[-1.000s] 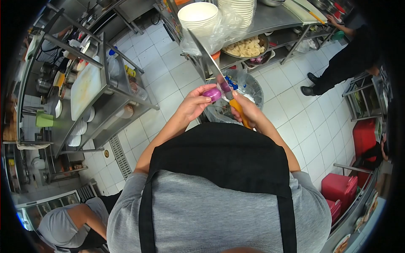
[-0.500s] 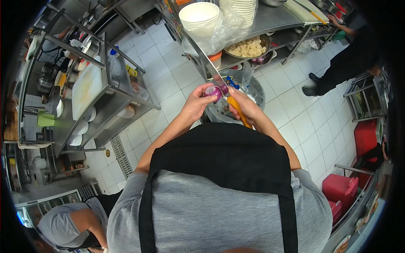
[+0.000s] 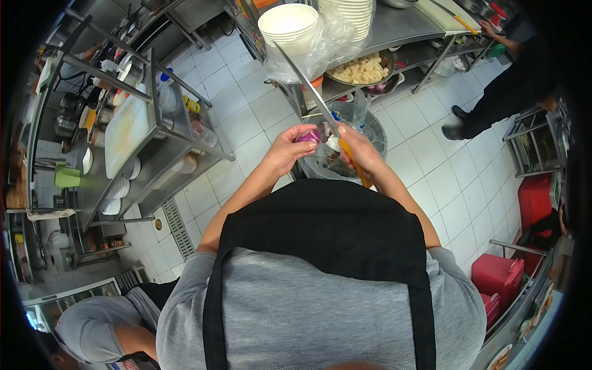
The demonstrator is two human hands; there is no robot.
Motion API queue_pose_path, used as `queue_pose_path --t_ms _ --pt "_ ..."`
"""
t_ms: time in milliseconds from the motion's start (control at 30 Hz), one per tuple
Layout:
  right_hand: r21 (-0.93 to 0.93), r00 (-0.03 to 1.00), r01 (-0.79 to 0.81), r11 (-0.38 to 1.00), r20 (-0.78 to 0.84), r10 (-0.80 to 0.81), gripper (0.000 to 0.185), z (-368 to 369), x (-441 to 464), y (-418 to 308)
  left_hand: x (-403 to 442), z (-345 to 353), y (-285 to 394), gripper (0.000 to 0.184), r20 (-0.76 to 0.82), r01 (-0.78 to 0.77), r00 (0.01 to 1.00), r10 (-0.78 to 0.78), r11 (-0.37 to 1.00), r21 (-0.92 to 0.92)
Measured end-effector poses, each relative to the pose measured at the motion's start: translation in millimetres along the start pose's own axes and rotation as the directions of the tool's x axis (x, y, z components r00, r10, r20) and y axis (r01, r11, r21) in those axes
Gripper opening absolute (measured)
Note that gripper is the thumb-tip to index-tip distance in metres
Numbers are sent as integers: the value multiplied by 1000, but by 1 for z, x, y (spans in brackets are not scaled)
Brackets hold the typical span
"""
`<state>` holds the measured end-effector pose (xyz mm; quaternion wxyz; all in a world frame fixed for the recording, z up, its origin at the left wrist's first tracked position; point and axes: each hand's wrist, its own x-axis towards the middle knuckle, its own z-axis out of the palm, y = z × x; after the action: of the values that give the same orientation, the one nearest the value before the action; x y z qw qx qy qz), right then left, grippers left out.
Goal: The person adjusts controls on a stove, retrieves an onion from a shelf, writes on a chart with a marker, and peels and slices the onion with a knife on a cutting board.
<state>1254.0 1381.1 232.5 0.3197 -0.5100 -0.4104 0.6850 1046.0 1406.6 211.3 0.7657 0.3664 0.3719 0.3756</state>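
My left hand is closed around a purple red onion, held between thumb and fingers. In my right hand is a long kitchen knife with a yellow handle, its blade pointing up and to the left. The blade is apart from the onion. Beneath both hands stands a bin lined with a clear plastic bag, with scraps inside.
A metal table ahead bears stacked white bowls; a pan of pale chunks sits on its lower shelf. Left is a steel counter with a cutting board. One person stands right, another lower left.
The knife has come away from the onion, its blade now higher and steeper. The onion has turned in my left hand. The lower-left person has shifted a little.
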Motion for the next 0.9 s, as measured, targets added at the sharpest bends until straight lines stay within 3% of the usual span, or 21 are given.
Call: queue_pose_path --t_ms 67,200,300,467,767,900 --pt "-27 998 -36 999 -43 35 60 -13 8 2 0 -1 0 43 45 -12 999 12 1000 1" --pt "-76 998 14 997 -55 -19 63 -12 -5 -3 5 2 -6 48 -42 -76 996 82 990 120" --pt "-27 993 90 996 75 -88 62 -2 -15 -10 10 4 -13 54 -124 -117 980 155 955 271" --pt "-56 977 48 997 212 -35 60 -2 -19 -10 15 5 -17 67 -115 -225 945 306 864 450" --pt "-24 983 52 998 177 -47 58 3 -20 -5 12 12 -14 64 -227 -150 895 385 738 658" --pt "-49 977 85 995 200 -73 58 3 -20 -4 13 10 -17 61 -208 -180 892 400 739 650"
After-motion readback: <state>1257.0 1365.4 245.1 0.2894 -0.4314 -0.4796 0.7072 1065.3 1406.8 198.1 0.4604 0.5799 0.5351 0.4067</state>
